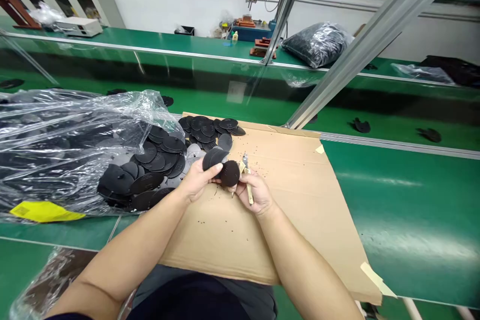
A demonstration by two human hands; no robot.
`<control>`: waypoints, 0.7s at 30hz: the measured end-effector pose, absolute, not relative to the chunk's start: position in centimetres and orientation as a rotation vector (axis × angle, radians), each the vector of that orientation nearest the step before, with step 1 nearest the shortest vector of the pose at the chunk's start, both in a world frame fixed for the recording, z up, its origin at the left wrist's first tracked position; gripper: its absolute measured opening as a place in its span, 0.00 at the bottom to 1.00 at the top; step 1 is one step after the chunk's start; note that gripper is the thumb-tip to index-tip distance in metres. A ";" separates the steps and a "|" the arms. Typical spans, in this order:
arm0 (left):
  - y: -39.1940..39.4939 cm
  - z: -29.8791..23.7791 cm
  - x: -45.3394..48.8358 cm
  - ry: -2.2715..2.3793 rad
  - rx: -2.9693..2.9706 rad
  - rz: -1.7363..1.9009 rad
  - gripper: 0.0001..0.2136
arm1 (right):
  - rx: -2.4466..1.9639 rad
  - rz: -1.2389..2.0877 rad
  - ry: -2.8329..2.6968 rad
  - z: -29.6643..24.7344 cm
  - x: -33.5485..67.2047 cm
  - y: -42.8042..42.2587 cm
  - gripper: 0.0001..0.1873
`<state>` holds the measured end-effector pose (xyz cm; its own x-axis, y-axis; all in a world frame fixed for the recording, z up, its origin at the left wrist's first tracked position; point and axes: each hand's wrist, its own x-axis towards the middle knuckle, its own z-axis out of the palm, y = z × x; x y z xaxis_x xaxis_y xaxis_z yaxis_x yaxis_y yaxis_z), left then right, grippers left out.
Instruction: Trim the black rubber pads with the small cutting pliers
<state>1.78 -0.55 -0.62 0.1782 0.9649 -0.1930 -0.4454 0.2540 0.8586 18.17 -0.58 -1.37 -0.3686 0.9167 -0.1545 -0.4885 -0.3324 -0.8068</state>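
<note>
My left hand (198, 179) is closed on several thin black discs (214, 158), fanned out between thumb and fingers. One more black disc (230, 173) stands tilted between my two hands; its edge meets the fingers of both. In my right hand (258, 192) is a pair of small nippers (249, 193) with cream handles, the metal jaws pointing away from me, beside that disc. Parts of the fingers are hidden behind the discs and handles. A heap of black discs (153, 160) spills from a clear plastic bag (75, 130) to the left, and another pile (206, 130) lies behind my left hand.
Under my hands a cardboard sheet (300, 210), sprinkled with tiny black scraps, covers part of the green bench (405, 195). A slanted metal post (348, 65) rises behind it. Black pieces (361, 125) lie on the green belt beyond. A stuffed plastic bag (318, 44) sits on the back shelf.
</note>
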 end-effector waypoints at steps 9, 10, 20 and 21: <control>-0.4 -1.2 1.8 1.036 0.739 1.152 0.24 | -0.941 1.452 -1.073 -1.8 17.7 -0.7 0.13; -0.4 -1.2 1.9 1.027 0.726 1.147 0.23 | -0.986 1.344 -1.176 -1.8 17.7 -0.8 0.13; -0.8 -0.8 2.5 0.850 0.652 1.122 0.22 | -1.194 0.999 -1.343 -2.2 17.7 -0.8 0.12; -0.8 -0.9 2.4 0.845 0.665 1.120 0.22 | -1.194 1.013 -1.341 -2.1 17.7 -0.8 0.12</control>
<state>2.44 -0.80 -0.89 0.1987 0.9500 -0.2409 -0.4925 0.3093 0.8135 17.71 -0.76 -2.12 0.0219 0.9877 0.1549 0.1207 0.1512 -0.9811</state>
